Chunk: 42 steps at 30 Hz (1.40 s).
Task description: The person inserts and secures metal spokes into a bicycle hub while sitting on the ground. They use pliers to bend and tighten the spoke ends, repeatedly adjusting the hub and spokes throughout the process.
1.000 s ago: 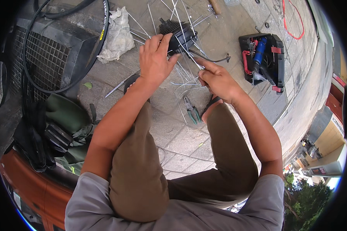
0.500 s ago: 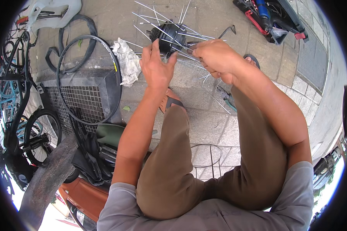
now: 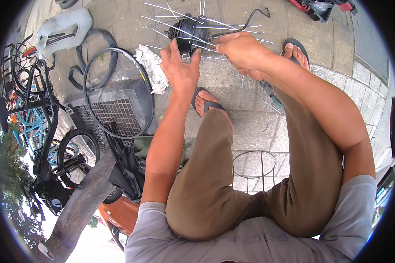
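Observation:
A black wheel hub (image 3: 188,34) with a toothed cassette on its left side lies on the paving ahead of me, loose silver spokes (image 3: 224,21) fanning out from it. My left hand (image 3: 180,72) is at its near edge, thumb and fingers spread apart around the hub body. From the right, my right hand (image 3: 243,50) pinches a spoke close to the hub flange; the fingertips are partly hidden behind the knuckles. A black cable (image 3: 250,21) curves away from the hub's right side.
A bare wheel rim (image 3: 87,83) leans on a grated box (image 3: 140,103), beside a white rag (image 3: 152,70) and an inner tube (image 3: 112,65). Bicycles (image 3: 44,109) stand at left. A toolbox (image 3: 318,11) sits far right. Between my legs is a wire stand (image 3: 254,153).
The view has shifted, so the toolbox is now partly cut off at the top. The spokes lie at somewhat different angles. Both hands stay at the hub.

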Motion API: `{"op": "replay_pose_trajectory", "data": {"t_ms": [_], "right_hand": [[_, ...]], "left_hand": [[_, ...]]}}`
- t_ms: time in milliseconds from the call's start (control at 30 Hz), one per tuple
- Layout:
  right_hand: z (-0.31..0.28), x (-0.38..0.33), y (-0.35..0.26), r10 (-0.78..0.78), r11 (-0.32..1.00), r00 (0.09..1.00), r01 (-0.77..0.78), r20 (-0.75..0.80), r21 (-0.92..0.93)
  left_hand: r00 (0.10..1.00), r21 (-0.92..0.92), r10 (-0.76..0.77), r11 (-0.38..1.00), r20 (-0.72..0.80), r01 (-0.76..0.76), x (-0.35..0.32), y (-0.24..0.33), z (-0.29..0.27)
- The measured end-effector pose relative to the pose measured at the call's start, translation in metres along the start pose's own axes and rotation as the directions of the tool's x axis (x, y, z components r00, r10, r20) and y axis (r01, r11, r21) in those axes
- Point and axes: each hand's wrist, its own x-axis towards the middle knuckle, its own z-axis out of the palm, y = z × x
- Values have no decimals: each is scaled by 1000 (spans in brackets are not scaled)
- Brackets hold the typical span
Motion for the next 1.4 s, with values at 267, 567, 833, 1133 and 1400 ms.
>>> {"op": "replay_pose_trajectory", "data": {"t_ms": [267,567,833,1133,1400], "right_hand": [[6,-4,5,109,984,993,-114,44,138],[-1,0,5,108,975,993,-114,42,189],[2,-8,-2,5,994,999,-9,-45,-110],[1,5,0,25,999,999,-26,49,24],[0,4,17,27,997,1000,-28,8,72]], "left_hand": [[999,-9,34,999,-18,-34,-6,-5,3],[998,47,60,997,-12,-60,-12,-9,8],[999,21,50,999,-17,-49,-11,-8,9],[999,3,17,1000,-44,-17,-9,-14,14],[999,-23,40,999,-12,-40,-21,-13,16]]}}
